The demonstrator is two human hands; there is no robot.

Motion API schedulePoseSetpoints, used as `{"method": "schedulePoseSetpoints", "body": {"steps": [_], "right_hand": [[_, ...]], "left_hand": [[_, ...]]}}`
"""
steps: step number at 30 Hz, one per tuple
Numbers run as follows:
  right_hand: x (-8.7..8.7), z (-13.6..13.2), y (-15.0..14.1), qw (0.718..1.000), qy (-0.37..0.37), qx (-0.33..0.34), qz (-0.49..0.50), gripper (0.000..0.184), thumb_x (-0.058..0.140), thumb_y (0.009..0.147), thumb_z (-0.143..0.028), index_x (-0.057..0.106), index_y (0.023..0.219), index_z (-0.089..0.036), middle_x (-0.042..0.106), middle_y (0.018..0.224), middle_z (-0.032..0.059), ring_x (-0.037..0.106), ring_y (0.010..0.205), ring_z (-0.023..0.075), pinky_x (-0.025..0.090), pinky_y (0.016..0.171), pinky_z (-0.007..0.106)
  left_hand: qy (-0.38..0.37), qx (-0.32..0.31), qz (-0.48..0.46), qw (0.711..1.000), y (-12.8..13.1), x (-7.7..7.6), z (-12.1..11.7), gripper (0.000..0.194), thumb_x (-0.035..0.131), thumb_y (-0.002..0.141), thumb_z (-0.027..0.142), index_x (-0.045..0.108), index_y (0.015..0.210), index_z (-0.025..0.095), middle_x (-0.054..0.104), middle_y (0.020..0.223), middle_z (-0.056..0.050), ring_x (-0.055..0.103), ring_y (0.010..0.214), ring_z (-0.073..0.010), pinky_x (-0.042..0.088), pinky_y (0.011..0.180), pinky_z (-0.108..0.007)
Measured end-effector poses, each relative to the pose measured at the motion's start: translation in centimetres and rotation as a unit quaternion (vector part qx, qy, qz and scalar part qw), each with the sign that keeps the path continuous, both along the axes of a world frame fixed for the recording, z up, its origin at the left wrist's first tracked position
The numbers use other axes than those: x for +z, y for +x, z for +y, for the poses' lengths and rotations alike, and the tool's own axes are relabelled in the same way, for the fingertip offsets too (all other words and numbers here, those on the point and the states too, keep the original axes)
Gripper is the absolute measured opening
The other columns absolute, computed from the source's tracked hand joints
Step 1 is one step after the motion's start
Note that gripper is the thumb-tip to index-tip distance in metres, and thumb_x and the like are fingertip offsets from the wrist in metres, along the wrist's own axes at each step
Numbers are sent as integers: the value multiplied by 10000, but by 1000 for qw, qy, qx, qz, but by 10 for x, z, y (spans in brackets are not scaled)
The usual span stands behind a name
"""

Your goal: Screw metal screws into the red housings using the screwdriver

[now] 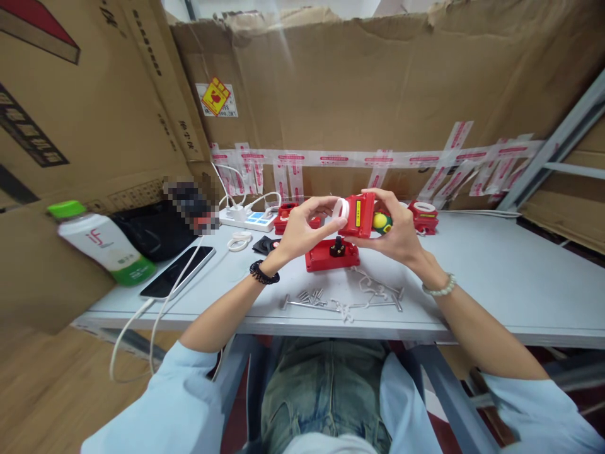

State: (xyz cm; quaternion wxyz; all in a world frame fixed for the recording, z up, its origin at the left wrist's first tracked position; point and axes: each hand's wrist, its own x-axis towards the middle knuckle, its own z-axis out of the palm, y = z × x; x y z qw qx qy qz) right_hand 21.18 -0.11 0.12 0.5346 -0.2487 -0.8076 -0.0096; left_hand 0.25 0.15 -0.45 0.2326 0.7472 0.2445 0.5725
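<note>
The left hand [309,227] pinches the white ring [341,208] on the side of a red box [363,217]; the right hand's grip [393,227] closes on the box from the other side, fingers above, thumb below. The box is held above the worktop [501,271], just over a red base [319,257] with a black switch [337,248]. Nearer the edge lie screws [311,295], metal rods [309,306] and string [371,285]. Well left are a phone [178,272] and a bottle [106,246].
</note>
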Motion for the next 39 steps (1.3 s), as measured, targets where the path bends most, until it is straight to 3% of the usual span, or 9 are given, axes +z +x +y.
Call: {"method": "schedulePoseSetpoints", "body": {"steps": [13,17,21,23,27,32,34,37,39], "right_hand": [[5,2,2,991,-117,46,40,823,900,488,-477,551,1188,-221,702,1072,75,687,976,277,581,854,442],[5,-1,-1,991,-114,48,43,822,895,489,-503,554,1185,-230,696,1110,77,687,992,273,578,887,443],[5,-3,-2,992,-108,50,33,823,886,506,-513,549,1200,-227,688,1130,79,683,1008,266,571,908,439],[5,-3,-1,993,-104,51,30,815,890,508,-495,552,1199,-225,692,1124,77,683,1007,263,568,909,436],[6,-1,3,991,-115,54,31,781,894,503,-471,573,1168,-216,714,1053,64,696,965,263,583,851,419],[6,1,2,992,-114,41,33,766,888,497,-493,583,1142,-215,721,1016,55,699,940,263,581,833,425],[6,0,1,992,-113,35,38,780,885,498,-507,577,1156,-222,719,1020,54,697,932,259,583,821,422],[4,0,1,993,-108,42,36,798,885,500,-515,566,1173,-231,710,1058,58,691,958,259,579,848,425],[3,1,1,993,-101,47,33,812,891,496,-501,558,1184,-229,699,1099,67,685,995,263,569,888,430]], "left_hand": [[70,-141,75,985,-11,8,3,552,727,824,344,544,1343,299,526,1397,-82,501,1310,-265,475,1077,-438],[46,-78,76,993,-8,6,-2,672,765,779,400,486,1382,305,480,1462,-87,480,1332,-280,476,1059,-441],[54,-2,72,996,-7,4,-1,466,705,836,412,599,1255,239,636,1194,-98,615,1067,-209,521,935,-370],[80,-10,86,993,-8,6,0,447,709,834,391,615,1244,241,646,1146,-89,613,1026,-196,520,923,-362],[128,-57,125,982,-14,12,-2,528,722,822,335,572,1325,287,595,1291,-94,550,1207,-238,471,1038,-425],[109,-84,136,981,-15,13,-4,613,735,810,320,509,1379,310,503,1439,-86,461,1343,-267,449,1080,-447],[78,-54,110,989,-14,11,-3,652,749,795,362,489,1390,301,504,1430,-100,503,1297,-267,496,1016,-417],[42,-3,89,995,-13,9,-2,483,700,838,393,585,1280,235,633,1225,-109,621,1087,-219,527,937,-378],[49,-13,102,993,-13,9,-1,428,695,842,365,614,1235,217,652,1168,-102,628,1054,-207,520,944,-373]]}}
